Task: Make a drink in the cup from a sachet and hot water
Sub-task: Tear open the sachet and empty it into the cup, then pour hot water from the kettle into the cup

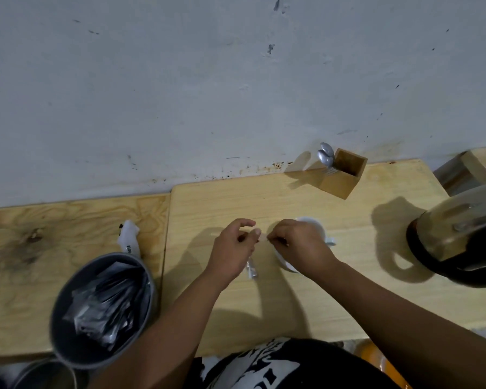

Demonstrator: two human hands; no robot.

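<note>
A slim silvery sachet (251,269) hangs below my left hand (233,248), which grips its upper part. My right hand (298,245) pinches the sachet's top end between thumb and forefinger, close beside the left. Both hands hover just above the light wooden table (292,304). A white cup (314,224) with a handle on its right stands behind and under my right hand, mostly hidden by it. The kettle (460,240), metal with a black base, stands at the right edge.
A grey round tin (101,313) full of silvery sachets stands at the front left. A crumpled white wrapper (128,238) lies behind it. A wooden holder (341,175) with spoons sits by the wall. Another metal container (44,374) is at the bottom left.
</note>
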